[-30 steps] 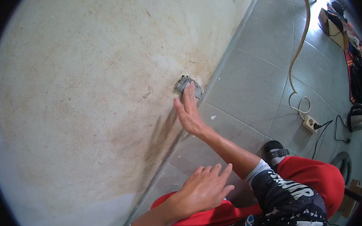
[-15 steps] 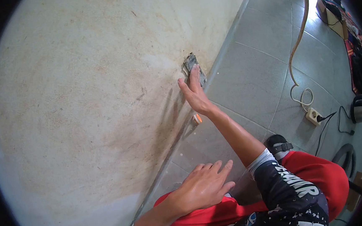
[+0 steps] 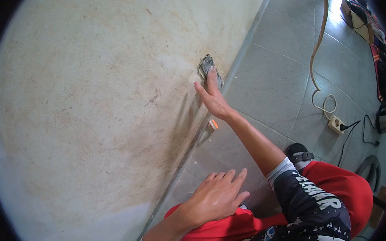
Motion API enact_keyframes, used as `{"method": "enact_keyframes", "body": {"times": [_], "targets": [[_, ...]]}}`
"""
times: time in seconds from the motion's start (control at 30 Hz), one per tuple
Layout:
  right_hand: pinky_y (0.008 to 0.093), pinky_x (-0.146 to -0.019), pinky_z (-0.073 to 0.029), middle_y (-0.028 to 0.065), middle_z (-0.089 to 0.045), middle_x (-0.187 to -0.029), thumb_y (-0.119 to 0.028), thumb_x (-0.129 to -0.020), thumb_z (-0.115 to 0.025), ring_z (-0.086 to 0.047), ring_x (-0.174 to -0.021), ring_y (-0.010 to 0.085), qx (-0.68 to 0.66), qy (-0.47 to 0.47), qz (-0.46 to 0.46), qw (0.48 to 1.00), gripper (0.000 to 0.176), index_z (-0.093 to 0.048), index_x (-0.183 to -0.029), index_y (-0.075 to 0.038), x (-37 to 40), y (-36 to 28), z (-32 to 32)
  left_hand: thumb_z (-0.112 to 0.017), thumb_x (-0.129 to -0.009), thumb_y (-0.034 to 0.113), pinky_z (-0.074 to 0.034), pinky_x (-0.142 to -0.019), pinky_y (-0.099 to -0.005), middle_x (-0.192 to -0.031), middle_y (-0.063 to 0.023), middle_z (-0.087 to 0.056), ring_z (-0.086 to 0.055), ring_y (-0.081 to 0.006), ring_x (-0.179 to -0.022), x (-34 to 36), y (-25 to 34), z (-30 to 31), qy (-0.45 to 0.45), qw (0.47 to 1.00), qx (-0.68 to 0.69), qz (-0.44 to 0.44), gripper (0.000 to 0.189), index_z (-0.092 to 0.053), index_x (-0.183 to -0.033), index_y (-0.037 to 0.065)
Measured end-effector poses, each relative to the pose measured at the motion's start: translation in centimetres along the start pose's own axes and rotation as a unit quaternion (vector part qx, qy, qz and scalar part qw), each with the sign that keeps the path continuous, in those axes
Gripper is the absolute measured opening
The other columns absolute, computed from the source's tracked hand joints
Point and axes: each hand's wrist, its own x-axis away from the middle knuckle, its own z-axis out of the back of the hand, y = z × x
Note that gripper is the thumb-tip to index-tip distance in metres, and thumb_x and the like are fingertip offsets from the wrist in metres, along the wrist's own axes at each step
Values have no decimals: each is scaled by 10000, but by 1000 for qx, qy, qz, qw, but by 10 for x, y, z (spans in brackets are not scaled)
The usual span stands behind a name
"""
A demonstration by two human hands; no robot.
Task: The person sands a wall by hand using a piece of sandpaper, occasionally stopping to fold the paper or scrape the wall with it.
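Observation:
My right hand (image 3: 215, 102) reaches to the foot of a stained, pale wall (image 3: 89, 105). Its fingers press a crumpled, dirty grey pad (image 3: 206, 63) to the wall, just above the floor edge, with the thumb spread to the side; I cannot make out what the pad is made of. Closer to me, my left hand (image 3: 220, 194) hovers palm down over my red-clad leg (image 3: 227, 229). Its fingers are apart and nothing is in them. A small white object with an orange end (image 3: 213, 125) lies by the wall, below my right wrist.
Grey floor tiles (image 3: 283, 69) run along the wall. To the right, a beige cord (image 3: 316, 53) leads to a white socket block (image 3: 336, 124) with a black plug in it. My sandalled foot (image 3: 299, 154) is near. A cardboard box (image 3: 357, 24) stands at the far right.
The whole view has shifted slightly to the right. Both hands look nearly unchanged; my right hand stays on the grey pad at the wall.

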Motion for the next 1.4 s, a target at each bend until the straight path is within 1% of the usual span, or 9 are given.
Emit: {"method": "enact_keyframes", "body": {"times": [0.23, 0.33, 0.67, 0.87, 0.97, 1.07, 1.13, 1.37, 1.4], "targets": [[401, -1251, 21, 279, 119, -1650, -523, -1017, -474, 131, -1546, 339, -3, 18, 12, 1000, 982, 66, -1556, 94, 2, -1, -1, -517, -1016, 395, -401, -1079, -473, -1330, -301, -555, -541, -424, -1243, 11, 5, -2, 28, 1000, -8, -1, 623, -428, -1447, -46], [399, -1251, 20, 281, 110, -1651, -517, -1017, -478, 122, -1547, 341, -6, 30, 16, 999, 980, 64, -1555, 98, 2, -1, -5, -515, -1019, 396, -399, -1081, -468, -1326, -305, -556, -540, -421, -1246, 15, 8, -1, 18, 1000, -8, 2, 622, -428, -1447, -46], [392, -1252, 12, 270, 106, -1655, -525, -1016, -480, 121, -1550, 326, -9, 28, 8, 1000, 974, 45, -1563, 85, 10, 5, -7, -515, -1018, 398, -408, -1069, -469, -1325, -303, -558, -546, -419, -1239, 21, 14, -3, 33, 999, -19, -1, 623, -434, -1446, -47], [395, -1253, 15, 259, 104, -1659, -520, -1025, -465, 123, -1550, 318, -1, 13, -6, 1000, 957, 48, -1564, 82, 20, 7, -11, -519, -1016, 395, -418, -1054, -464, -1309, -296, -566, -557, -418, -1218, 23, 13, -4, 40, 999, -19, -2, 618, -445, -1439, -50], [401, -1253, 18, 272, 107, -1654, -528, -1030, -448, 125, -1548, 330, 8, 11, 6, 1000, 956, 50, -1558, 95, 14, 13, -13, -515, -1017, 391, -419, -1050, -470, -1304, -292, -566, -561, -418, -1208, 21, 12, -8, 42, 999, -19, -8, 617, -438, -1441, -51], [406, -1253, 20, 288, 106, -1648, -532, -1038, -425, 122, -1546, 346, 30, 11, 10, 999, 953, 55, -1548, 114, 7, 10, -15, -509, -1020, 383, -418, -1048, -478, -1306, -291, -562, -563, -421, -1202, 20, 12, -6, 28, 999, -26, 7, 611, -431, -1443, -51], [410, -1253, 21, 303, 102, -1642, -525, -1046, -408, 116, -1544, 362, 42, 10, -17, 999, 942, 57, -1541, 128, 12, 4, -15, -507, -1021, 378, -419, -1045, -482, -1310, -284, -559, -562, -424, -1200, 21, 13, -7, 16, 1000, -11, 8, 607, -425, -1448, -46], [412, -1254, 16, 305, 88, -1643, -512, -1050, -405, 99, -1546, 365, 40, 25, 0, 999, 925, 42, -1540, 133, 13, 12, -19, -507, -1021, 384, -427, -1035, -480, -1295, -280, -565, -567, -421, -1190, 23, 9, -12, 25, 999, -20, -8, 608, -430, -1447, -43], [391, -1253, 9, 286, 63, -1652, -488, -1056, -414, 81, -1551, 346, 51, 32, 1, 998, 898, 28, -1549, 118, 11, 12, -19, -508, -1021, 383, -428, -1033, -478, -1293, -282, -565, -568, -420, -1189, 23, 9, -10, 25, 999, -21, -6, 608, -430, -1445, -44]]}}
